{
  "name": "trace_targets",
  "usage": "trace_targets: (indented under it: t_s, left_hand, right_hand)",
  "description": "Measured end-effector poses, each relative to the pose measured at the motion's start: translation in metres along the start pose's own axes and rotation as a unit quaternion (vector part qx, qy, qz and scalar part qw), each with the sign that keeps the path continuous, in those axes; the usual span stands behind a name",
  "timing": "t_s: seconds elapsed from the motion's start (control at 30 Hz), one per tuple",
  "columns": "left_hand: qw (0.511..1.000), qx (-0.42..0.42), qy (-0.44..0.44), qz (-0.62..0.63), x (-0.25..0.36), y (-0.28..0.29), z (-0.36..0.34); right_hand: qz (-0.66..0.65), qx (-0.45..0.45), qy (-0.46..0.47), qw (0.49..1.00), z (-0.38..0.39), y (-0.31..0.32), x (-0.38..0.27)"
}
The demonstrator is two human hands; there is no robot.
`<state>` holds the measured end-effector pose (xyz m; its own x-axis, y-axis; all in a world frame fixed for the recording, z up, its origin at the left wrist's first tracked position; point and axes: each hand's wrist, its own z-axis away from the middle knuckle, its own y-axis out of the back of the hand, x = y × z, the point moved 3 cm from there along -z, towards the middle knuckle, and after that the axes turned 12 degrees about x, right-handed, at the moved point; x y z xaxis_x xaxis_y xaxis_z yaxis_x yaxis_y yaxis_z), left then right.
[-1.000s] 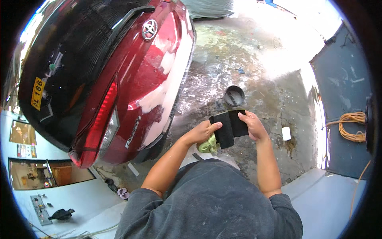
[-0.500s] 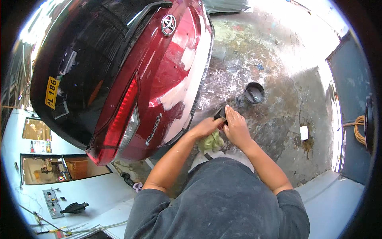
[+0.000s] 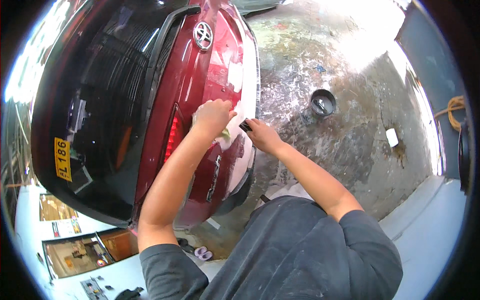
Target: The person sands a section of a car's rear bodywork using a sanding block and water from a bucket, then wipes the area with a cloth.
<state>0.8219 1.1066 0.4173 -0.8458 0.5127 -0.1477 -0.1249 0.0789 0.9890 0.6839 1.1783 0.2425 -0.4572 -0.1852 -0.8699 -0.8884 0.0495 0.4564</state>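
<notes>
A dark red car [image 3: 200, 200] stands at my left with its rear toward me, pale filler patches [image 3: 235, 77] on its painted panel. My left hand [image 3: 212, 119] is at this panel, fingers curled round a yellow-green cloth [image 3: 226, 134]. Most of the cloth is hidden beneath the hand. Just to the right, close to the pale lower panel, my right hand [image 3: 264, 137] grips a small black block [image 3: 245, 125] by its end. Whether the block touches the car I cannot tell.
A black bucket [image 3: 313, 106] with liquid stands on the stained concrete floor [image 3: 360, 115]. Beyond it lie a white object [image 3: 391, 137] and a blue scrap [image 3: 320, 68]. A coiled orange hose [image 3: 454, 112] hangs at right. Purple slippers [image 3: 202, 253] lie near the car's corner.
My hands have parted. The left has moved left and up to the car's panel with the cloth; the right has swung left toward the car, keeping the black block. My view has turned.
</notes>
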Motion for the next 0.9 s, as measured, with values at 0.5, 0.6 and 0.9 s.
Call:
trace_targets:
  t_s: [0.5, 0.6, 0.9]
  left_hand:
    - [0.849, -0.446, -0.177, -0.223, 0.0, -0.052, -0.007]
    - [0.828, -0.451, -0.251, -0.218, -0.004, -0.039, 0.008]
    - [0.883, -0.292, -0.268, -0.252, -0.017, -0.056, -0.016]
  right_hand:
    - [0.034, 0.08, -0.101, 0.991, -0.024, -0.042, 0.05]
    - [-0.031, 0.087, -0.099, 0.991, -0.017, -0.041, 0.061]
    - [0.099, -0.012, 0.06, 0.993, -0.045, -0.035, 0.021]
